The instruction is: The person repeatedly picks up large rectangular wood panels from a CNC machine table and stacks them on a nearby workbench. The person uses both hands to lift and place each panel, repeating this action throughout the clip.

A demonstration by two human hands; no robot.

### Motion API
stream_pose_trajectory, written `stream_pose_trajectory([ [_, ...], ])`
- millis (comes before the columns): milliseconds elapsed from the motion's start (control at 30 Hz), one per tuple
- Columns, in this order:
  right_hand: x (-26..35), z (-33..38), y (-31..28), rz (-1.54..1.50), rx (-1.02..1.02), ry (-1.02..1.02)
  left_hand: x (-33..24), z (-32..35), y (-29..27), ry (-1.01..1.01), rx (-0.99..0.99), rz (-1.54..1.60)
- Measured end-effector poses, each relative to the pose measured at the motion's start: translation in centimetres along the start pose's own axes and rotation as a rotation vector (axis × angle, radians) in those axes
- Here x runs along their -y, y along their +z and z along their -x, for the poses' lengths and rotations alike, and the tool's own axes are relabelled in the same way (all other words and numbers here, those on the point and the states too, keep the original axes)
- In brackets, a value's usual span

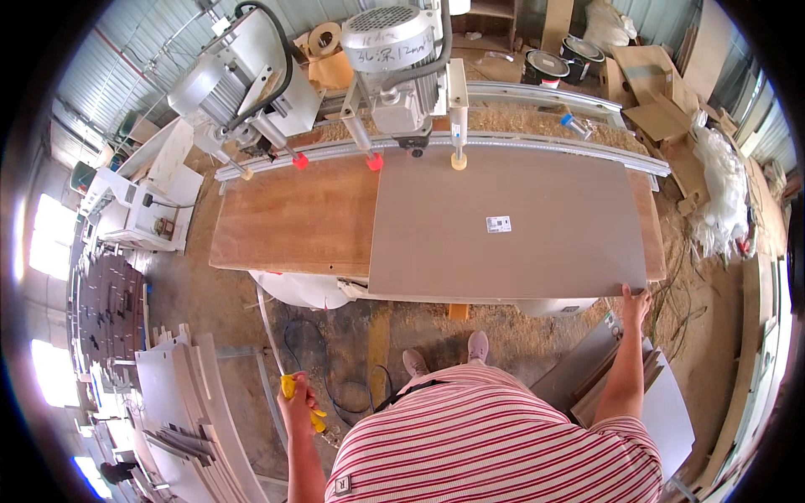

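A flat grey-brown panel (537, 260) with a small white label (498, 224) lies on the wooden worktable (289, 210) of a drilling machine. My right hand (636, 303) is closed on the panel's near right corner, with fingers on top of the edge. On the left, below the table's front edge, my left hand (296, 406) is wrapped round a yellow air blow gun (289, 386). Its long thin nozzle points away from me, with the tip near the table's front edge.
Two motor drilling heads (390, 42) with red and pale-yellow footed clamps stand over the table's far side, along a metal fence rail (545, 142). Boards (180, 402) lean at the lower left, and more panels (671, 411) at the lower right. Dark hose (335, 402) trails on the floor.
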State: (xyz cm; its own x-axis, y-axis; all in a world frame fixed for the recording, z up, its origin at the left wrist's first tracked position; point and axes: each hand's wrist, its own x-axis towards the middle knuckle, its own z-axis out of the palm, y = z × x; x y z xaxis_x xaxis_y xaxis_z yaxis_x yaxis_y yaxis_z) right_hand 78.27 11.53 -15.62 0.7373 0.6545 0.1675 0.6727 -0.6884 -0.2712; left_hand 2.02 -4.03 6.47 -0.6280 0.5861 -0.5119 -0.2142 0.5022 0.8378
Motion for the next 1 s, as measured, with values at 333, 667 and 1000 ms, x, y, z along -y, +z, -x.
stream_pose_trajectory([
  [333,-1.2,-4.3,-1.0,-0.866,0.592,0.45,-1.9,1.8,7.1,-0.103,0.461,-0.207],
  [667,6.9,3.7,-2.8,-1.026,0.672,0.431,-1.4,0.7,10.7,-0.05,0.663,-0.36],
  [1000,24.5,19.7,-1.7,-1.307,0.744,0.506,-1.2,-2.3,7.5,-0.06,0.697,-0.315],
])
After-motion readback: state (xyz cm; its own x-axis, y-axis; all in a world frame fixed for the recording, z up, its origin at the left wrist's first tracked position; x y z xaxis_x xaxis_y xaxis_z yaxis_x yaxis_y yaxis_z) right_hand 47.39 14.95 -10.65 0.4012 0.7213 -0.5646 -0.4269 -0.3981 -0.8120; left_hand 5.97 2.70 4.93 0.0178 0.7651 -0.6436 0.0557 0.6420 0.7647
